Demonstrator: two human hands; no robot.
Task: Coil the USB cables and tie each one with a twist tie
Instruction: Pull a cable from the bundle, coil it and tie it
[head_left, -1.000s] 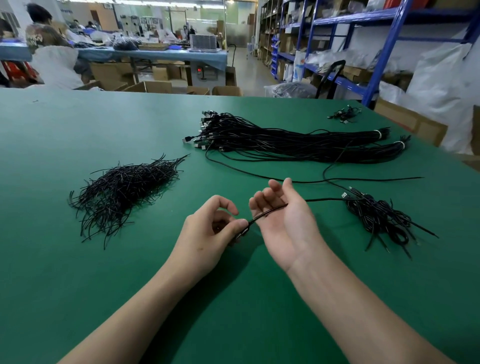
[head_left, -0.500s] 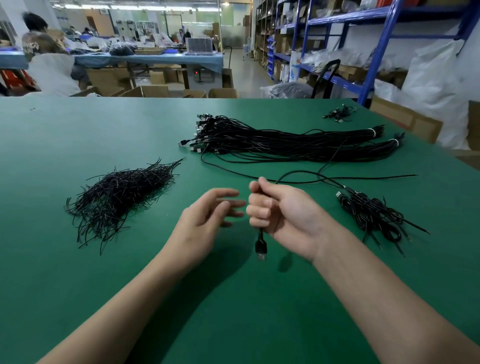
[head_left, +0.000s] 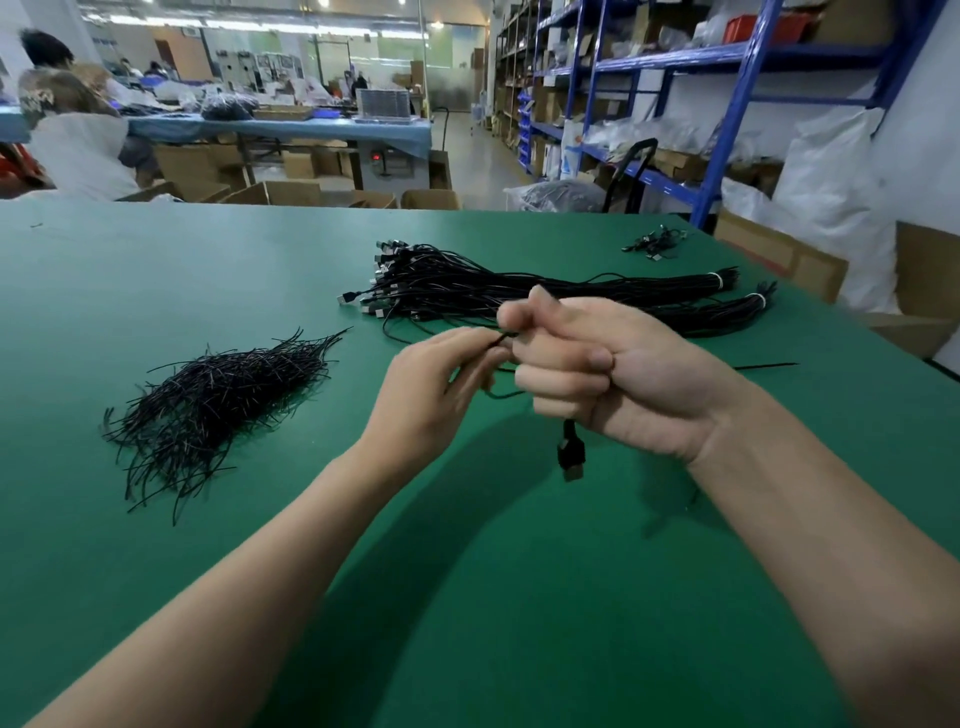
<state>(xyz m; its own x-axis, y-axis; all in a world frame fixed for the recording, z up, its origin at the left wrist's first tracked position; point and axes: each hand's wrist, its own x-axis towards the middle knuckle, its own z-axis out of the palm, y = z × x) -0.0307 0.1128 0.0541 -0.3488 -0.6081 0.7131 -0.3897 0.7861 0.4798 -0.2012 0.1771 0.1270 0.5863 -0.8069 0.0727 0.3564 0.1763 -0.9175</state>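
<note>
Nearest thing over the green table (head_left: 467, 597) is the USB plug (head_left: 570, 453), dangling in the air just under the right hand (head_left: 613, 374). That hand is a closed fist wrapped round the USB cable (head_left: 500, 340), so 1 end is locked in. Just beside it, the left hand (head_left: 441, 384) has its fingertips pinched on the same cable where it leaves the top of the fist.

Looks to me like the very start of coiling: no loops showing yet, though the fist could be hiding 1. The loose tail (head_left: 763, 366) lying on the table off to the right is probably this cable's other end.

Next move, I reckon, is the left hand feeding slack round into even loops, then reaching left to the heap of twist ties (head_left: 218, 405), well apart from both hands.

Further back lie 2 banded bundles of cables (head_left: 545, 291) with plugs fanned out at their left end, and a small clump of cables (head_left: 655, 241) near the far corner
</note>
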